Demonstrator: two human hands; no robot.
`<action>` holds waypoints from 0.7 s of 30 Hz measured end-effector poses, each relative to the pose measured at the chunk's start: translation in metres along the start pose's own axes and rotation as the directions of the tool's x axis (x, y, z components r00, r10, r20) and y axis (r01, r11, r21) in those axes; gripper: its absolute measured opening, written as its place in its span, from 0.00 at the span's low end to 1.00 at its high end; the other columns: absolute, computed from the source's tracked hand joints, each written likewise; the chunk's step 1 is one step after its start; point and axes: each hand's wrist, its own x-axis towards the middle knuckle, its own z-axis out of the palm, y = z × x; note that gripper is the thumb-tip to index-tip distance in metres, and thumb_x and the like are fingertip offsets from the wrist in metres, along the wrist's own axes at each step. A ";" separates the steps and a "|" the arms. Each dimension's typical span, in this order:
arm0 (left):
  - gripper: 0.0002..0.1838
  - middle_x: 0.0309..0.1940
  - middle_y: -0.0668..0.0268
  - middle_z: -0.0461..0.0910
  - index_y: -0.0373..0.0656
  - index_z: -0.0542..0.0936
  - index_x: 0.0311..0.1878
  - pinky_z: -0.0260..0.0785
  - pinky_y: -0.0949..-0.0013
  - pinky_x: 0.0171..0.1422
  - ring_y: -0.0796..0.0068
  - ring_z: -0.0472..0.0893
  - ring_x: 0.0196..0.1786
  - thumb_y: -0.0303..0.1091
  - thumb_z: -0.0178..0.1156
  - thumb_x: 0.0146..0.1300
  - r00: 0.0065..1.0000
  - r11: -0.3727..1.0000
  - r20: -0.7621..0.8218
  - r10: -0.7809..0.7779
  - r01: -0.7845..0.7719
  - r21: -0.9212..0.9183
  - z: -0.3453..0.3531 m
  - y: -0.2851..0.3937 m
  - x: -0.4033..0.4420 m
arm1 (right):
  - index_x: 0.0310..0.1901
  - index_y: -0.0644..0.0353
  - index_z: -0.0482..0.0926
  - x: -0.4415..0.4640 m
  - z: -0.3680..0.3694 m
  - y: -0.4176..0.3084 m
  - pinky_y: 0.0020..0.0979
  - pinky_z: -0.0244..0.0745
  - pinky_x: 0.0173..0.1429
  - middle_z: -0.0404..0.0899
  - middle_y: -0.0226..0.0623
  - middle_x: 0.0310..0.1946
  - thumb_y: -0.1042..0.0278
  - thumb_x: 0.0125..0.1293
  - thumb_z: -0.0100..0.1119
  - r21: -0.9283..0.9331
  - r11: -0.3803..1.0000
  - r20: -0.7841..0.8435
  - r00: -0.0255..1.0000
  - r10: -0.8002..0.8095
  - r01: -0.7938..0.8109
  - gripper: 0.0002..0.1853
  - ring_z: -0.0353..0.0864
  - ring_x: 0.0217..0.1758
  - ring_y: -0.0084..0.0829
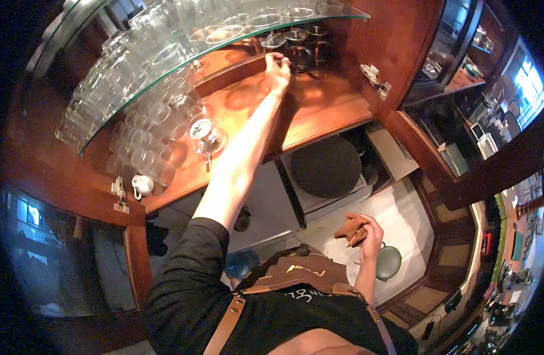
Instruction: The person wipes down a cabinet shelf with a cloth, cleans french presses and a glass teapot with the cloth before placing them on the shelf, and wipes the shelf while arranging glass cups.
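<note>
My left hand (278, 72) reaches deep into the wooden cabinet, under the glass shelf. Its fingers are curled closed, and I cannot make out whether anything is in them. Right beside it stand several glass French presses (301, 56) with metal lids and dark frames. Nearer the front, left of my forearm, another glass pot with a metal lid (206, 135) sits on the wooden shelf board (319, 109). Low in front of my body, my right hand (372, 236) is closed around a crumpled brown cloth (353, 229).
Rows of glasses (130, 65) crowd the glass shelf (216, 47), with more tumblers (151, 139) below. A small white jug (142, 186) stands at the board's left edge. Open glass-paned doors (77, 248) flank both sides. Below lies a round dark object (325, 165).
</note>
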 end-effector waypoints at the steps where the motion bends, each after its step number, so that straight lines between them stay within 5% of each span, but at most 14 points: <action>1: 0.11 0.28 0.62 0.81 0.43 0.73 0.49 0.76 0.61 0.46 0.64 0.83 0.34 0.29 0.63 0.66 0.997 0.985 -0.019 0.071 -0.067 0.159 -0.004 0.002 0.000 | 0.47 0.70 0.80 0.001 0.002 -0.004 0.30 0.77 0.55 0.84 0.39 0.41 0.76 0.64 0.44 -0.015 1.000 0.015 1.000 0.002 -0.002 0.16 0.83 0.46 0.29; 6: 0.16 0.34 0.58 0.85 0.44 0.77 0.45 0.77 0.59 0.48 0.60 0.86 0.40 0.32 0.73 0.59 0.988 0.981 0.127 -0.086 0.062 0.182 -0.021 0.012 0.013 | 0.47 0.71 0.80 0.006 0.026 -0.019 0.28 0.76 0.56 0.83 0.39 0.44 0.75 0.64 0.44 -0.022 0.999 0.066 0.997 0.030 -0.028 0.16 0.82 0.47 0.28; 7: 0.17 0.33 0.58 0.85 0.42 0.77 0.43 0.77 0.60 0.48 0.59 0.86 0.39 0.34 0.75 0.57 0.985 0.965 0.115 -0.130 0.099 0.244 -0.024 0.016 0.017 | 0.47 0.69 0.82 0.008 0.033 -0.020 0.23 0.75 0.40 0.84 0.36 0.39 0.75 0.67 0.44 0.006 0.999 0.075 0.996 -0.040 0.040 0.16 0.78 0.33 0.20; 9: 0.22 0.28 0.56 0.84 0.40 0.75 0.36 0.78 0.58 0.48 0.53 0.85 0.36 0.41 0.79 0.52 0.974 0.928 0.070 -0.213 0.180 0.327 -0.018 -0.004 0.028 | 0.48 0.69 0.82 0.011 0.040 -0.019 0.23 0.76 0.40 0.84 0.37 0.39 0.76 0.67 0.43 -0.009 0.999 0.102 0.994 -0.037 0.038 0.16 0.79 0.32 0.20; 10: 0.24 0.34 0.52 0.86 0.39 0.80 0.37 0.78 0.56 0.52 0.50 0.87 0.42 0.48 0.79 0.52 0.889 0.879 0.130 -0.439 0.395 0.267 -0.025 0.009 0.031 | 0.48 0.70 0.81 0.012 0.043 -0.018 0.23 0.76 0.40 0.84 0.38 0.40 0.76 0.67 0.43 -0.007 0.999 0.110 0.993 -0.034 0.035 0.16 0.79 0.32 0.21; 12: 0.28 0.45 0.48 0.86 0.37 0.83 0.41 0.77 0.54 0.59 0.51 0.86 0.52 0.54 0.77 0.53 0.919 0.808 0.147 -0.366 0.236 0.539 -0.035 0.033 0.031 | 0.48 0.70 0.81 0.011 0.050 -0.020 0.24 0.76 0.39 0.84 0.39 0.40 0.76 0.67 0.42 -0.038 0.999 0.156 0.987 -0.032 0.038 0.17 0.80 0.33 0.22; 14: 0.31 0.52 0.46 0.84 0.35 0.85 0.43 0.74 0.54 0.65 0.51 0.83 0.59 0.56 0.76 0.53 0.802 0.772 0.176 -0.570 0.451 0.448 -0.029 0.005 0.040 | 0.49 0.72 0.80 0.007 0.057 -0.020 0.26 0.79 0.40 0.84 0.43 0.41 0.75 0.66 0.40 -0.012 1.000 0.206 0.978 -0.016 0.019 0.19 0.82 0.35 0.27; 16: 0.30 0.48 0.47 0.84 0.35 0.82 0.43 0.75 0.49 0.59 0.48 0.84 0.54 0.55 0.76 0.54 0.813 0.811 0.215 -0.541 0.437 0.389 -0.030 0.009 0.031 | 0.50 0.73 0.79 0.002 0.058 -0.021 0.27 0.81 0.40 0.84 0.46 0.42 0.75 0.65 0.39 0.001 1.000 0.214 0.977 -0.020 0.020 0.20 0.83 0.36 0.29; 18: 0.27 0.44 0.51 0.81 0.38 0.77 0.43 0.75 0.46 0.51 0.47 0.83 0.47 0.52 0.74 0.57 0.989 0.877 -0.138 -0.061 0.119 0.466 -0.022 0.033 0.011 | 0.50 0.72 0.79 -0.002 0.059 -0.019 0.31 0.81 0.49 0.83 0.45 0.43 0.73 0.65 0.40 -0.046 0.999 0.256 0.966 0.016 -0.005 0.19 0.84 0.42 0.32; 21: 0.21 0.42 0.52 0.80 0.43 0.73 0.46 0.76 0.48 0.47 0.46 0.82 0.45 0.51 0.64 0.65 0.970 0.859 0.231 0.073 -0.179 0.480 -0.010 0.075 -0.010 | 0.50 0.72 0.79 -0.001 0.050 -0.008 0.31 0.80 0.53 0.83 0.46 0.45 0.72 0.65 0.42 -0.024 0.999 0.259 0.965 0.039 -0.034 0.19 0.84 0.46 0.33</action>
